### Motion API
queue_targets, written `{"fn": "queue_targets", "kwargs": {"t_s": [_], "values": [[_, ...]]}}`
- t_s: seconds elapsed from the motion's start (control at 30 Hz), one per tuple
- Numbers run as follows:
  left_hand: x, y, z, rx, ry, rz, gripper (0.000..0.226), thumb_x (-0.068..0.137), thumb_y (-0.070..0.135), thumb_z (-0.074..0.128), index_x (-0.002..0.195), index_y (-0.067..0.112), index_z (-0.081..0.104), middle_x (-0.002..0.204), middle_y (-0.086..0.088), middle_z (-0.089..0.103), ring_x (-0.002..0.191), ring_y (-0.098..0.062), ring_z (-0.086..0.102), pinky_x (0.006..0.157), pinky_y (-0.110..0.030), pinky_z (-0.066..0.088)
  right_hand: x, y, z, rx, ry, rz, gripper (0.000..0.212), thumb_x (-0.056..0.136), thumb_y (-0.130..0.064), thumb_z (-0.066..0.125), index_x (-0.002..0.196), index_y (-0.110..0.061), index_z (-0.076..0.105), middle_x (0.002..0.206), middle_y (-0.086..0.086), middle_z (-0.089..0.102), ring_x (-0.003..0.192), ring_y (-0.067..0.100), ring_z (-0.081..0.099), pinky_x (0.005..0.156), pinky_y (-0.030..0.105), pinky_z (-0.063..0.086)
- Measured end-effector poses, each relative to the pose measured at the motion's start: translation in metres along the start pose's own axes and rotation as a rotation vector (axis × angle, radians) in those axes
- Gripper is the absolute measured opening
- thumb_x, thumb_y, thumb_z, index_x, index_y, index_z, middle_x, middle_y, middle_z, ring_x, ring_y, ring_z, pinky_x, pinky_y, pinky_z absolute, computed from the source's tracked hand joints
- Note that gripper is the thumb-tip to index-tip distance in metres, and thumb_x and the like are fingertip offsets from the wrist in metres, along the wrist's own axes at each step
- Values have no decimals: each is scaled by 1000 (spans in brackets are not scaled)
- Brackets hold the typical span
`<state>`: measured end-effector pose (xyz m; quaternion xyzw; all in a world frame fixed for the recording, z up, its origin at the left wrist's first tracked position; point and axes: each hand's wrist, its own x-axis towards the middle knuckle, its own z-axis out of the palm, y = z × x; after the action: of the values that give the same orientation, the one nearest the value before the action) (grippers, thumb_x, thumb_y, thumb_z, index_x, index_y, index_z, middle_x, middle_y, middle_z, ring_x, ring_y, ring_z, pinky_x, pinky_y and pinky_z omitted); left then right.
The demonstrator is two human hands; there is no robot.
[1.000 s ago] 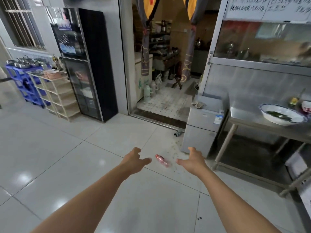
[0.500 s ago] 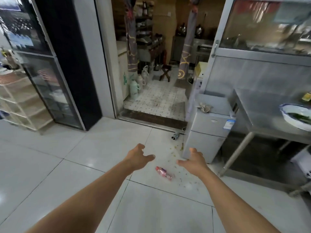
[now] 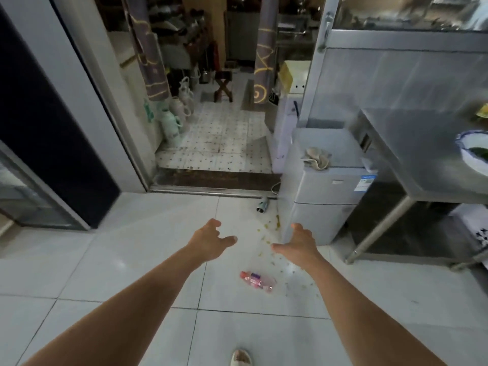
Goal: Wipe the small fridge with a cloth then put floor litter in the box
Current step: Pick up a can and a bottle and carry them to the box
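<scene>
A small grey fridge [image 3: 322,204] stands right of the doorway, and a crumpled beige cloth [image 3: 317,157] lies on its top. A pink plastic bottle [image 3: 256,281] lies on the white floor tiles between my forearms. A grey can-like piece of litter [image 3: 262,204] lies by the door sill, and small yellow scraps [image 3: 266,231] are scattered beside the fridge. My left hand [image 3: 208,240] and my right hand [image 3: 299,243] are both held out in front, fingers apart, holding nothing. No box is in view.
A steel table [image 3: 412,165] with a white-and-blue bowl [image 3: 472,154] stands right of the fridge. A dark glass-door cabinet [image 3: 39,143] is on the left. The doorway opens to a tiled kitchen [image 3: 219,138] with jugs and a stool. My shoe [image 3: 240,357] shows at the bottom.
The view has closed in on the fridge and doorway; the bottle now lies nearer, between my forearms. Both hands stay held out and empty.
</scene>
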<state>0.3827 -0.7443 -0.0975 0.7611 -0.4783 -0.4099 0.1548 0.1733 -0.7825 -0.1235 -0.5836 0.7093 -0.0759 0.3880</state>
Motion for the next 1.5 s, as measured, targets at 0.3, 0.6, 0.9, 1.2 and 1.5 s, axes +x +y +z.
{"fn": "queue_targets", "kwargs": {"t_s": [0.3, 0.6, 0.9, 1.2, 1.5], "values": [[137, 25, -4, 66, -173, 7, 66, 82, 44, 64, 136, 18, 35, 136, -5, 47, 110, -21, 50, 89, -28, 42, 106, -23, 7, 97, -1, 126, 85, 75, -35, 74, 142, -14, 26, 139, 13, 32, 130, 30, 37, 101, 39, 43], [281, 22, 19, 254, -384, 97, 66, 81, 45, 65, 135, 21, 36, 137, -3, 48, 109, -18, 52, 84, -24, 40, 191, -19, 58, 229, 76, 374, 85, 73, -33, 76, 141, -12, 28, 136, 14, 36, 128, 29, 39, 101, 38, 42], [402, 0, 53, 414, -510, 188, 58, 79, 42, 66, 128, 22, 41, 129, 0, 53, 105, -16, 53, 81, -25, 40, 251, -1, 133, 372, 91, 616, 87, 70, -26, 76, 141, -11, 27, 137, 14, 36, 129, 29, 37, 100, 36, 40], [494, -70, 141, 472, -545, 196, 57, 79, 39, 68, 126, 19, 44, 124, -4, 57, 110, -22, 56, 92, -34, 47, 341, 65, 230, 380, 67, 619, 87, 72, -31, 76, 142, -13, 27, 138, 14, 36, 129, 29, 36, 105, 39, 38], [580, -179, 250, 585, -609, 198, 61, 78, 43, 67, 129, 19, 42, 125, -2, 56, 111, -21, 55, 94, -34, 45, 422, 171, 349, 289, -2, 618, 82, 73, -30, 75, 139, -10, 30, 134, 17, 39, 125, 32, 38, 103, 41, 41]]}}
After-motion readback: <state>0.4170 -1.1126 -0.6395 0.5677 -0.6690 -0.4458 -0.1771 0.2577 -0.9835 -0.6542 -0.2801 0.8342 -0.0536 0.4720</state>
